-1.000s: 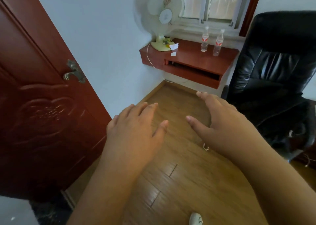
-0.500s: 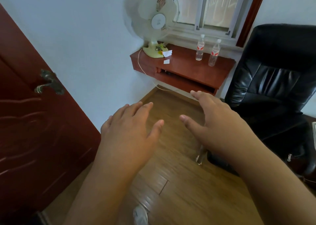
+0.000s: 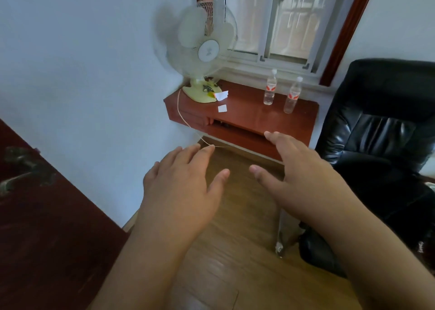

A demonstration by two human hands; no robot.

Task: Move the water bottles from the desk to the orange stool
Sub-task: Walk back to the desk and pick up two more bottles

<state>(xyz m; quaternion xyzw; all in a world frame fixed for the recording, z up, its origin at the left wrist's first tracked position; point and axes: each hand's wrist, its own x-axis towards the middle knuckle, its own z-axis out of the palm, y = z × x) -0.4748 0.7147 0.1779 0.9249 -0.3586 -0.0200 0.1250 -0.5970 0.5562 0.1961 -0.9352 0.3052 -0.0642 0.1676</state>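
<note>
Two clear water bottles with red-and-white labels stand upright on the red-brown desk (image 3: pixel 244 119) under the window. One bottle (image 3: pixel 269 88) is further back, the other bottle (image 3: pixel 292 96) stands to its right and nearer. My left hand (image 3: pixel 183 187) and my right hand (image 3: pixel 294 171) hover palm-down over the wooden floor, fingers apart, holding nothing. Both hands are well short of the bottles; my right fingertips overlap the desk's front edge in the view. No orange stool is in sight.
A pale desk fan (image 3: pixel 202 58) stands on the desk's left end, its cord (image 3: pixel 186 121) hanging to the floor, with paper scraps (image 3: pixel 222 102) beside it. A black leather chair (image 3: pixel 381 145) fills the right. A dark red door (image 3: pixel 42 215) stands at left.
The view has moved forward and closer to the desk; the bottles and fan look larger. The door has slid further left. Both hands keep the same open pose.
</note>
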